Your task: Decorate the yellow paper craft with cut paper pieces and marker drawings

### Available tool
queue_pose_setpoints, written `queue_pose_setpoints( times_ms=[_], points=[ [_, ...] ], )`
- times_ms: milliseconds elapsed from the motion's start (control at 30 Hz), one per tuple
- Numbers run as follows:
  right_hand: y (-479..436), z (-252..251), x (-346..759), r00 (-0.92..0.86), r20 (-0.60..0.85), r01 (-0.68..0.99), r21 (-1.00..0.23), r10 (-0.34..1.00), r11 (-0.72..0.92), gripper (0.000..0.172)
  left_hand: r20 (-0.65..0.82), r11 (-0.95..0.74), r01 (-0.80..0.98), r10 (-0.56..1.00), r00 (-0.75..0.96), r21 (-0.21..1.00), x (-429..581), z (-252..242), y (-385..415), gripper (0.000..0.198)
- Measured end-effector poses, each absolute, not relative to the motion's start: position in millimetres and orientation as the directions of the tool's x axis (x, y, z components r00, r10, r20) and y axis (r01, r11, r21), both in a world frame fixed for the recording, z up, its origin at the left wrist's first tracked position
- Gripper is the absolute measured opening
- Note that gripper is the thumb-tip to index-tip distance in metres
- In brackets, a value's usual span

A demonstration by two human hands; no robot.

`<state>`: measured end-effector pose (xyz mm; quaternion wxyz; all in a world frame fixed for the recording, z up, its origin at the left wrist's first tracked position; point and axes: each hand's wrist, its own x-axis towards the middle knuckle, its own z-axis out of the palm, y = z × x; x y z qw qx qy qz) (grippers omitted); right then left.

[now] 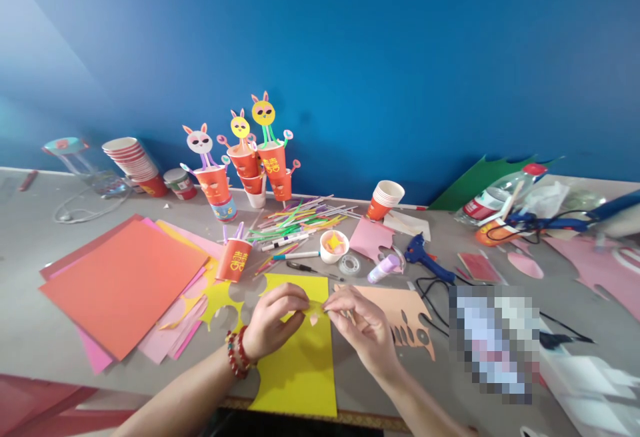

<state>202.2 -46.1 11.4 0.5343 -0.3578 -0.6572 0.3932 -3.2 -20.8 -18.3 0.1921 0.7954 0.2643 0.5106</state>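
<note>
My left hand, with red beaded bracelets at the wrist, pinches one end of a small yellow paper piece. At its other end the fingertips of my right hand are closed in a pinch. A tiny peach-coloured paper piece shows just below the fingers; whether it is attached cannot be made out. Both hands are over a large yellow paper sheet. Beside my right hand lies a peach sheet with shapes cut out of it.
Red cups carrying paper rabbit figures stand along the wall. Coloured sticks, a white cup of paper pieces, a tape roll and a glue stick lie ahead. A blue glue gun is right, orange paper left.
</note>
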Motion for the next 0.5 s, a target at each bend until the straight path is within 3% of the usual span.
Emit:
queue_pose_setpoints(
  times_ms=[500],
  points=[
    [-46.5,9.8,202.9,-0.211,0.462,0.081,-0.87,0.861,0.487,0.011,0.699,-0.772,0.196,0.632,0.335,0.604,-3.5,-21.1,-19.9,0.024]
  ],
)
